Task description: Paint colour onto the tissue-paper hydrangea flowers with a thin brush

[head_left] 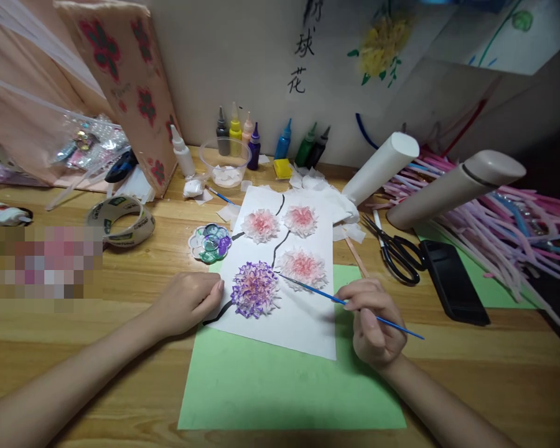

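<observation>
My right hand pinches a thin blue paintbrush, its tip close to the right edge of a purple-tipped paper flower; whether it touches I cannot tell. That flower is one of several fluffy flowers on a white sheet with black painted stems. A pink and white flower lies just beyond the brush shaft. My left hand rests curled at the sheet's left edge, thumb against the fingers; what it holds, if anything, is hidden. Above it sits a flower-shaped palette with green and purple paint.
Green paper lies under the sheet. Black scissors and a phone lie to the right. A tape roll is at left. Paint bottles, such as a purple one, and a clear bowl stand at the back.
</observation>
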### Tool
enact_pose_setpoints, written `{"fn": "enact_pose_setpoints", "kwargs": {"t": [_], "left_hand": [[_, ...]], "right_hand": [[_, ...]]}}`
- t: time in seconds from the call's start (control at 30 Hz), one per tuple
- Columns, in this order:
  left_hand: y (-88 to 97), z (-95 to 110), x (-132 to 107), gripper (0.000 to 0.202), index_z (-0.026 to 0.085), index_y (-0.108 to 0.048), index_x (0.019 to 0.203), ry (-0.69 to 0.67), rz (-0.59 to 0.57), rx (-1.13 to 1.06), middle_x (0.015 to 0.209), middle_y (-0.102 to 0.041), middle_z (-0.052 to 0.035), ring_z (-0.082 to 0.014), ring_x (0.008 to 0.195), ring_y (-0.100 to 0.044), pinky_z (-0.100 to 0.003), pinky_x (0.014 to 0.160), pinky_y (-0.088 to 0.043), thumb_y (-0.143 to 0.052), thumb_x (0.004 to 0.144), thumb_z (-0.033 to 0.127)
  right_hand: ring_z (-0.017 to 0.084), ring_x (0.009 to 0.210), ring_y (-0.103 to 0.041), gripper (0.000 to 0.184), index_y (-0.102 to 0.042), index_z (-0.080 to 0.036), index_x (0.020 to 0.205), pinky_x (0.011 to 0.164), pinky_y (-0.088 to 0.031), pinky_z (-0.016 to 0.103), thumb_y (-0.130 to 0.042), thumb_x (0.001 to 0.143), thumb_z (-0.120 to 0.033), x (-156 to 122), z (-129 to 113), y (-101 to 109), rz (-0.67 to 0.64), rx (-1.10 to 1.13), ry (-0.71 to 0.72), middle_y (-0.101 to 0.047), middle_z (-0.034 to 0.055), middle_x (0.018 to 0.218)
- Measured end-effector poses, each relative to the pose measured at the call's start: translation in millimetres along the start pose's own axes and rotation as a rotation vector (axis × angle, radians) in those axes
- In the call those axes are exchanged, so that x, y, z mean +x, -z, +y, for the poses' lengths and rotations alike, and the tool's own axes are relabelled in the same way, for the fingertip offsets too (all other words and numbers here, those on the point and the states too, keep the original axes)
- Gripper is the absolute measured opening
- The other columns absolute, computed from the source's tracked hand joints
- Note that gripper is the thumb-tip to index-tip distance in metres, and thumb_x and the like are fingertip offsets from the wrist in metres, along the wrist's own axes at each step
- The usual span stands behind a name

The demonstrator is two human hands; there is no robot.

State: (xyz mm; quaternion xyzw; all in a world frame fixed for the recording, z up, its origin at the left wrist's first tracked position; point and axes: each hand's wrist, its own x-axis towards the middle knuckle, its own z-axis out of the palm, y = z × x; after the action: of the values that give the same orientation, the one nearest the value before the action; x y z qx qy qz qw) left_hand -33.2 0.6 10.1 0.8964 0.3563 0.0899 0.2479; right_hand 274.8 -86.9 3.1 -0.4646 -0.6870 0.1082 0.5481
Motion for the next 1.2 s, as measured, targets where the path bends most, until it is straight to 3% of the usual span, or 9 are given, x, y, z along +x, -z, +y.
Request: {"fn": "enact_pose_setpoints", "kwargs": {"t": [0.1, 0.23, 0.43, 0.73, 0.87, 1.0, 1.1, 1.2], "left_hand": [[-0.9, 1.3, 0.2, 0.042, 0.019, -0.038, 0.061, 0.000, 0.008, -0.002, 0.058, -0.050, -0.0006, -0.0138, 0.054, -0.045, -0.027, 0.057, -0.029, -0.021, 0.098, 0.029], [-1.6, 1.3, 0.0, 0.040, 0.019, -0.039, 0.061, 0.010, 0.009, -0.015, 0.058, -0.051, -0.0010, -0.0134, 0.054, -0.045, -0.027, 0.057, -0.030, -0.023, 0.097, 0.027], [-2.7, 1.3, -2.1, 0.040, 0.018, -0.045, 0.062, 0.011, 0.033, 0.031, 0.060, -0.054, -0.0020, -0.0144, 0.056, -0.045, -0.028, 0.057, -0.028, -0.027, 0.096, 0.027], [-6.0, -2.2, -2.6, 0.040, 0.018, -0.044, 0.061, -0.034, 0.078, 0.037, 0.058, -0.054, -0.0013, -0.0137, 0.053, -0.044, -0.028, 0.056, -0.027, -0.027, 0.097, 0.025], [-1.3, 0.6, -11.7, 0.045, 0.019, -0.041, 0.059, -0.116, 0.236, -0.013, 0.055, -0.049, -0.0009, -0.0133, 0.050, -0.043, -0.028, 0.053, -0.029, -0.021, 0.099, 0.026], [28.7, 11.4, -9.7, 0.052, 0.019, -0.045, 0.062, -0.033, 0.410, -0.149, 0.057, -0.052, -0.0014, -0.0138, 0.055, -0.048, -0.027, 0.058, -0.036, -0.016, 0.102, 0.034], [55.8, 12.6, 24.5, 0.049, 0.018, -0.055, 0.072, 0.183, 0.402, -0.203, 0.068, -0.059, -0.0025, -0.0161, 0.064, -0.054, -0.028, 0.062, -0.040, -0.023, 0.101, 0.042], [66.8, 1.1, 84.6, 0.037, 0.016, -0.060, 0.089, 0.410, 0.286, -0.374, 0.090, -0.065, -0.0044, -0.0175, 0.083, -0.061, -0.027, 0.071, -0.047, -0.032, 0.099, 0.038]], "right_hand": [[0.022, 0.075, -0.061, 0.016, -0.060, -0.022, 0.088, 0.070, -0.045, 0.039, -0.044, 0.091, -0.022, 14.1, -7.5, -6.8, -0.038, 0.011, -0.001, -0.066, 0.0053, 0.079], [0.021, 0.086, -0.062, 0.018, -0.060, -0.023, 0.097, 0.074, -0.047, 0.036, -0.046, 0.089, -0.014, 51.4, -22.7, -34.9, -0.277, 0.018, 0.048, -0.067, 0.0054, 0.088], [0.019, 0.080, -0.060, 0.014, -0.059, -0.023, 0.093, 0.072, -0.045, 0.034, -0.047, 0.091, -0.016, 90.7, -28.7, -77.7, -0.457, -0.052, 0.149, -0.066, 0.0032, 0.084], [0.018, 0.075, -0.057, 0.014, -0.059, -0.022, 0.089, 0.070, -0.044, 0.033, -0.046, 0.091, -0.016, 96.1, -31.4, -85.9, -0.447, -0.042, 0.170, -0.065, 0.0022, 0.079], [0.019, 0.086, -0.061, 0.019, -0.063, -0.023, 0.096, 0.077, -0.048, 0.034, -0.045, 0.094, -0.021, 84.9, -29.4, -72.5, -0.262, 0.108, -0.005, -0.067, 0.0041, 0.089], [0.017, 0.086, -0.063, 0.019, -0.068, -0.022, 0.093, 0.077, -0.051, 0.030, -0.050, 0.093, -0.028, 67.6, -9.4, -43.6, 0.126, 0.335, -0.342, -0.068, 0.0033, 0.090], [0.016, 0.082, -0.066, 0.015, -0.068, -0.021, 0.085, 0.074, -0.054, 0.028, -0.060, 0.084, -0.033, 51.1, 13.6, -12.3, 0.456, 0.578, -0.571, -0.069, 0.0022, 0.085], [0.014, 0.080, -0.067, 0.014, -0.068, -0.020, 0.082, 0.071, -0.057, 0.023, -0.070, 0.074, -0.031, 27.2, 33.0, 19.4, 0.667, 0.716, -0.768, -0.070, 0.0012, 0.081]]}}
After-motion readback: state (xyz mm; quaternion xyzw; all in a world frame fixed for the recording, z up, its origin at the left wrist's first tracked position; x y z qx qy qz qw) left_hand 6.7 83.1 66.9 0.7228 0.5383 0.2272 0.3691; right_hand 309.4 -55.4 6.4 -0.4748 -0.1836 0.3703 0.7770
